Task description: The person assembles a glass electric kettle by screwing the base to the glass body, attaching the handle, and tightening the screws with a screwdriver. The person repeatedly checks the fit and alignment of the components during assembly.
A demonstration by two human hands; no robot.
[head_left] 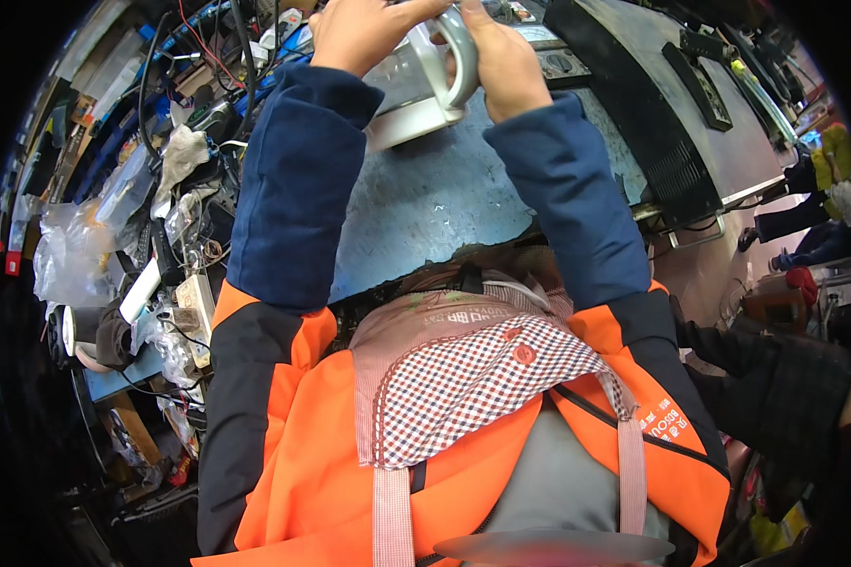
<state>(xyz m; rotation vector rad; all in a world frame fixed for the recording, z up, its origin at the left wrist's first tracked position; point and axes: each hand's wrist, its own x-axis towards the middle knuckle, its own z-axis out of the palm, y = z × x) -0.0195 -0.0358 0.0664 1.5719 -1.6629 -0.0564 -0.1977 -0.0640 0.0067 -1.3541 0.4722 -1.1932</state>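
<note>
At the top of the head view, a white jug-like appliance (416, 121) with a see-through body and a thick curved handle lies tilted over the bench; its exact kind I cannot make out. My right hand (509, 64) is closed around the handle side, with fingers reaching through the loop. My left hand (361, 36) grips the upper left of the jug, its thumb side stretched across toward the handle. The picture's upper edge cuts off some of the fingers and the jug's far end.
Beneath the jug spreads a worn blue bench top (416, 217). Cables, plastic bags (76, 255) and loose parts crowd the left. A black-edged flat panel (633, 104) stands to the right, with a black bar (698, 87) on it. People's legs (794, 222) show at far right.
</note>
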